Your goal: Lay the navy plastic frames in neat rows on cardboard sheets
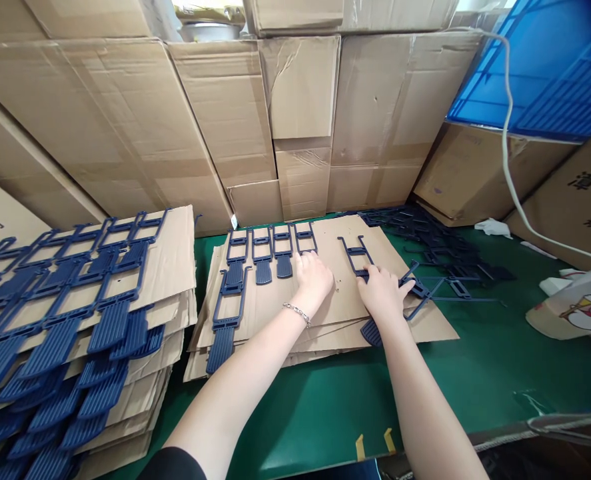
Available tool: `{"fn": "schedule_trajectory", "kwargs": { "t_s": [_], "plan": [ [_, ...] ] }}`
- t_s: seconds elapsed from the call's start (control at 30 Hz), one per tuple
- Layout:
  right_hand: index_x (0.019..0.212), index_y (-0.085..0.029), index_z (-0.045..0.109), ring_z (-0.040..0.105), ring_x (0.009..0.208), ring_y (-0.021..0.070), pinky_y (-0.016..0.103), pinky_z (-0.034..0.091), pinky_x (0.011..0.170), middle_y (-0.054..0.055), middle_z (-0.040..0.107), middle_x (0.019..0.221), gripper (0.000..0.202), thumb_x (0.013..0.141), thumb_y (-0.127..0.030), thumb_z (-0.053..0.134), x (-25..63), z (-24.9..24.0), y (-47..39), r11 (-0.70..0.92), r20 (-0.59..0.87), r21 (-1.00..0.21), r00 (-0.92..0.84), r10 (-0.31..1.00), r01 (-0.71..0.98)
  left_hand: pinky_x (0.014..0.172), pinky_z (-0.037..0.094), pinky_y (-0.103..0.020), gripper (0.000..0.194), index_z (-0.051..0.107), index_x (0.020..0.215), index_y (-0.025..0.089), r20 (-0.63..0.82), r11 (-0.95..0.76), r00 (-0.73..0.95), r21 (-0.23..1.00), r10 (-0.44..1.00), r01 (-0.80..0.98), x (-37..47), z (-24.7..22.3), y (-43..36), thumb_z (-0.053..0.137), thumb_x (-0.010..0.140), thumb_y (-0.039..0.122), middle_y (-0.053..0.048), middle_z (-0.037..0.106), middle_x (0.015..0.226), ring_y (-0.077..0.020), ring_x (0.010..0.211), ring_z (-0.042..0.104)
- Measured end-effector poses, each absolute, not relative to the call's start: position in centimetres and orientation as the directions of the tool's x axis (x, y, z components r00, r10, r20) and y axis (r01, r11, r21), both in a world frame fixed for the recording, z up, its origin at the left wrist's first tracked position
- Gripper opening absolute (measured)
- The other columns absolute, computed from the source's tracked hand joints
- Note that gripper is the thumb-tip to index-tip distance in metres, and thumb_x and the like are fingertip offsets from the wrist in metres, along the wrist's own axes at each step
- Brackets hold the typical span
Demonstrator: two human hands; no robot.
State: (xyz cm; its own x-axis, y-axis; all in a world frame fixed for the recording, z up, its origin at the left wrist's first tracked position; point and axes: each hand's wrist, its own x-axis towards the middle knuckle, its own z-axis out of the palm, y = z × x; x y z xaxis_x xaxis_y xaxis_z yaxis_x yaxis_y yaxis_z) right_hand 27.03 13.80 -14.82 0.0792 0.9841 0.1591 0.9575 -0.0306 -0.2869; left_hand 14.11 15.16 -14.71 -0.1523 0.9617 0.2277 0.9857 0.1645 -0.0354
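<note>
My left hand [314,277] is at the lower end of a blue plastic frame [305,239], the rightmost of a row on a cardboard sheet [345,293]. Its fingers are bent together over that piece's end. Further right, my right hand [384,291] has its fingers on another blue frame [359,257], thumb spread to the side; a ribbed foot [371,332] shows beneath. More blue pieces lie left of my left hand, one [229,300] lower than the others. A folded blue piece [420,288] lies against the right hand's thumb side.
At left, layered cardboard sheets [175,260] carry many blue frames. A tangled pile of blue parts [415,233] lies at the back right. Cardboard boxes [215,107] wall the back of the green table [295,427]. A plastic cup [575,310] and white cable [508,133] are at right.
</note>
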Motion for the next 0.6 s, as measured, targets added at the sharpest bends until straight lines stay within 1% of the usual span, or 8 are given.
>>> {"fn": "schedule_trajectory", "kwargs": {
  "t_s": [0.17,0.23,0.33,0.37,0.4,0.47,0.5,0.6],
  "plan": [
    [0.118,-0.019,0.054,0.044,0.111,0.0296,0.065,0.009,0.098,0.012,0.055,0.113,0.036,0.087,-0.03,0.039,27.1,-15.1,14.0,-0.035,0.15,-0.283,0.08,0.985,0.959,0.108,0.015,-0.048,0.057,0.035,0.132,-0.007,0.219,0.168,-0.158,-0.03,0.963,0.985,13.9,-14.3,15.3,0.033,0.087,0.028,-0.026,0.047,0.127,-0.0332,0.121,0.038],
    [0.118,-0.019,0.054,0.044,0.111,0.0296,0.065,0.008,0.097,0.012,0.056,0.112,0.036,0.087,-0.03,0.039,27.2,-15.2,14.1,-0.033,0.154,-0.285,0.079,0.985,0.958,0.107,0.015,-0.05,0.056,0.032,0.134,-0.004,0.228,0.133,-0.121,-0.042,0.966,0.99,14.2,-13.8,14.7,0.034,0.086,0.026,-0.025,0.037,0.137,-0.0347,0.126,0.033],
    [0.117,-0.018,0.054,0.045,0.109,0.0295,0.064,0.009,0.098,0.012,0.056,0.111,0.035,0.086,-0.03,0.041,27.3,-15.3,14.3,-0.03,0.173,-0.283,0.081,0.982,0.959,0.109,0.011,-0.05,0.052,0.038,0.134,0.004,0.232,-0.024,0.043,-0.081,0.972,0.996,15.6,-13.0,12.3,0.038,0.085,0.022,-0.015,0.021,0.148,-0.0332,0.135,0.016],
    [0.116,-0.018,0.055,0.046,0.108,0.0296,0.064,0.01,0.098,0.012,0.057,0.111,0.035,0.086,-0.03,0.042,27.3,-15.3,14.3,-0.032,0.18,-0.28,0.085,0.98,0.96,0.11,0.01,-0.05,0.05,0.043,0.131,0.006,0.226,-0.087,0.105,-0.09,0.968,0.992,16.2,-12.9,11.0,0.041,0.084,0.023,-0.013,0.022,0.148,-0.0326,0.135,0.014],
    [0.116,-0.019,0.055,0.046,0.108,0.0297,0.063,0.01,0.098,0.012,0.057,0.111,0.035,0.085,-0.031,0.043,27.4,-15.4,14.4,-0.036,0.186,-0.277,0.09,0.978,0.96,0.11,0.009,-0.051,0.05,0.045,0.129,0.005,0.22,-0.136,0.154,-0.094,0.963,0.986,17.0,-12.9,9.6,0.043,0.083,0.024,-0.015,0.029,0.145,-0.0332,0.135,0.018],
    [0.116,-0.019,0.056,0.046,0.108,0.0299,0.063,0.012,0.098,0.011,0.056,0.112,0.036,0.084,-0.032,0.043,27.4,-15.5,14.5,-0.048,0.192,-0.276,0.104,0.976,0.96,0.109,0.011,-0.053,0.051,0.05,0.124,0.001,0.22,-0.224,0.238,-0.086,0.946,0.971,18.6,-13.5,6.7,0.044,0.083,0.032,-0.021,0.043,0.135,-0.0351,0.129,0.03],
    [0.116,-0.02,0.056,0.045,0.109,0.0298,0.062,0.013,0.098,0.011,0.055,0.114,0.037,0.084,-0.032,0.043,27.5,-15.5,14.5,-0.053,0.191,-0.278,0.109,0.976,0.959,0.11,0.014,-0.051,0.05,0.053,0.121,0.002,0.231,-0.272,0.283,-0.08,0.931,0.959,19.3,-14.0,5.5,0.043,0.084,0.034,-0.019,0.047,0.133,-0.0338,0.127,0.034],
    [0.12,-0.022,0.055,0.043,0.113,0.0288,0.061,0.013,0.1,0.01,0.052,0.12,0.04,0.085,-0.031,0.037,27.5,-15.6,14.7,-0.045,0.161,-0.259,0.089,0.983,0.965,0.107,0.025,-0.045,0.048,0.046,0.128,0.004,0.312,-0.365,0.36,-0.043,0.879,0.93,20.7,-16.1,3.2,0.033,0.088,0.027,-0.017,0.051,0.129,-0.0282,0.123,0.042]
  ]
}}
